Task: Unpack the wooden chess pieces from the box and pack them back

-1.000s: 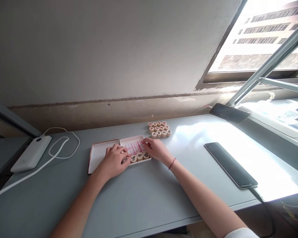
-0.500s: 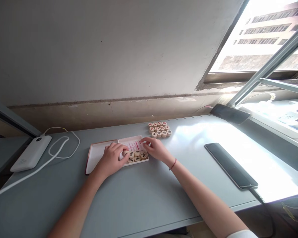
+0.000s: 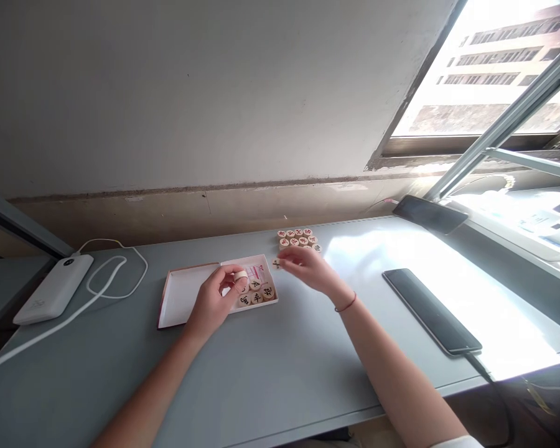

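Note:
My left hand (image 3: pixel 219 294) is closed, with thumb and fingers pinching a round wooden xiangqi piece (image 3: pixel 241 275) just above an open shallow box (image 3: pixel 267 260). Several xiangqi pieces (image 3: pixel 256 297) with black characters lie in the front part of that box, some partly covered by my left hand. Beyond the box's right edge, my right hand (image 3: pixel 308 266) grips another xiangqi piece (image 3: pixel 276 264) at its fingertips. Rows of xiangqi pieces (image 3: pixel 294 241), some marked in red, stand behind my right hand, which hides part of the front row.
The box's lid (image 3: pixel 182 295) lies open on the left of the grey desk (image 3: pixel 270 373). A white power bank (image 3: pixel 56 289) with a cable is at far left. At right lie a phone (image 3: pixel 432 311) and, farther back, another dark device (image 3: pixel 430 213) by the window.
My right hand has moved from the box rightward toward the rows, with a xiangqi piece at its fingertips. My left hand has lifted a xiangqi piece above the box.

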{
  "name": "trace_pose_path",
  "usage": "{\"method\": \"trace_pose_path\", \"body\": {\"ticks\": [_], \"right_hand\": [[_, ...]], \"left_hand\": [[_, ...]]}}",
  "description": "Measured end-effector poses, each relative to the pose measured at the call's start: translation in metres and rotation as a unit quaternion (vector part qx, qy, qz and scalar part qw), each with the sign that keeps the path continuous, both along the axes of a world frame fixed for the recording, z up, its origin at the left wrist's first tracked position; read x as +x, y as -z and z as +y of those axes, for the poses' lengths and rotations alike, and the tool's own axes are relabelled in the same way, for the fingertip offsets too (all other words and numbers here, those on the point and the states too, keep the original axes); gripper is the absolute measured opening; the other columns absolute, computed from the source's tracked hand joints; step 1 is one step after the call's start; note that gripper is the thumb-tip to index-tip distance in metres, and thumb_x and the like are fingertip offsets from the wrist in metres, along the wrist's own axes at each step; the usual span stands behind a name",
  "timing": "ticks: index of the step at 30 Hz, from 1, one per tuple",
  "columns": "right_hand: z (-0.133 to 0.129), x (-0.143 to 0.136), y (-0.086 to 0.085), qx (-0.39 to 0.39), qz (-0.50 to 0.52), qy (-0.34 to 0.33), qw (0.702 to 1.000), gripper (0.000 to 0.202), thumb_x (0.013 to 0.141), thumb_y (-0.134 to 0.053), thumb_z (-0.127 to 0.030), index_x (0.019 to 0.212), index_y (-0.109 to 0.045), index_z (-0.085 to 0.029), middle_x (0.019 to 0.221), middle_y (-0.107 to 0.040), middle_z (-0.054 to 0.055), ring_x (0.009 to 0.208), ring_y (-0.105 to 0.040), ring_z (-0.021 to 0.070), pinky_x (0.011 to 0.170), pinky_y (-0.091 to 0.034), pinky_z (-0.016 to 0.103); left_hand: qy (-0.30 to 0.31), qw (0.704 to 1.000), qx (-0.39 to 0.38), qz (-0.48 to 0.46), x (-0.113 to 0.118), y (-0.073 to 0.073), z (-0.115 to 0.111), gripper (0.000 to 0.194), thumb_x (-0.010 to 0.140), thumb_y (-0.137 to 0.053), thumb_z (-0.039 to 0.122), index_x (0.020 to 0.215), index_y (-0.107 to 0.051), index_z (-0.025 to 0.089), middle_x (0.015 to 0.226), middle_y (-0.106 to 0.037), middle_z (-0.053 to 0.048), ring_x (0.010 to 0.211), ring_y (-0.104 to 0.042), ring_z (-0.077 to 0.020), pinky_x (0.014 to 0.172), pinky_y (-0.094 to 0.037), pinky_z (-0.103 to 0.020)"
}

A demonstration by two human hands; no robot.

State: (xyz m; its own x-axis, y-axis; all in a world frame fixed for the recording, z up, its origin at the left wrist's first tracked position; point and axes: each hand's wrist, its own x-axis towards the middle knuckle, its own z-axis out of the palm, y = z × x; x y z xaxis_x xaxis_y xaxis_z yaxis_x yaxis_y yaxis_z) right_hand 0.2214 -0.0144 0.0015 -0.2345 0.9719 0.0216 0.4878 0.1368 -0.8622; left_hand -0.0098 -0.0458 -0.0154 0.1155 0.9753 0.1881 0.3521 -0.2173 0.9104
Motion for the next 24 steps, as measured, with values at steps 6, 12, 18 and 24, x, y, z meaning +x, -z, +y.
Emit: {"method": "trace_pose_path", "body": {"ticks": [6, 12, 18, 24], "right_hand": [[0.012, 0.034, 0.01, -0.072, -0.172, 0.046, 0.981, 0.011, 0.078, -0.054, -0.026, 0.081, -0.062, -0.02, 0.085, -0.067, 0.003, 0.071, -0.057, 0.0157, 0.056, -0.039, 0.024], [0.0, 0.013, -0.003, 0.016, -0.191, 0.067, 0.979, 0.011, 0.083, -0.051, -0.027, 0.082, -0.059, -0.02, 0.079, -0.065, 0.003, 0.062, -0.051, 0.013, 0.058, -0.036, 0.025], [-0.019, -0.024, -0.015, -0.049, 0.012, -0.144, 0.988, 0.031, 0.086, -0.05, -0.047, 0.081, -0.062, -0.019, 0.072, -0.061, 0.001, 0.057, -0.045, 0.0096, 0.051, -0.032, 0.022], [0.0, 0.013, -0.009, -0.114, -0.002, -0.008, 0.993, 0.034, 0.079, -0.056, -0.05, 0.073, -0.059, -0.016, 0.066, -0.052, 0.0, 0.054, -0.038, 0.0088, 0.048, -0.027, 0.023]], "left_hand": [[-0.015, 1.0, -0.009, 0.0, -0.002, 0.003, 0.001, 0.03, 0.081, -0.061, 0.038, 0.107, -0.061, 0.023, 0.106, -0.063, -0.004, 0.089, -0.063, -0.0149, 0.083, -0.054, -0.03], [-0.003, 0.995, 0.053, 0.082, 0.004, 0.004, -0.004, 0.029, 0.083, -0.06, 0.036, 0.109, -0.061, 0.023, 0.095, -0.065, -0.002, 0.08, -0.064, -0.0146, 0.074, -0.055, -0.028], [0.035, 0.971, 0.171, 0.164, 0.014, 0.003, -0.012, 0.022, 0.087, -0.059, 0.034, 0.106, -0.061, 0.023, 0.09, -0.066, -0.001, 0.074, -0.062, -0.0138, 0.07, -0.052, -0.026], [0.001, 0.957, 0.187, 0.222, 0.006, 0.006, -0.006, 0.022, 0.09, -0.053, 0.035, 0.107, -0.061, 0.023, 0.102, -0.066, -0.004, 0.092, -0.063, -0.0182, 0.082, -0.051, -0.031]]}}
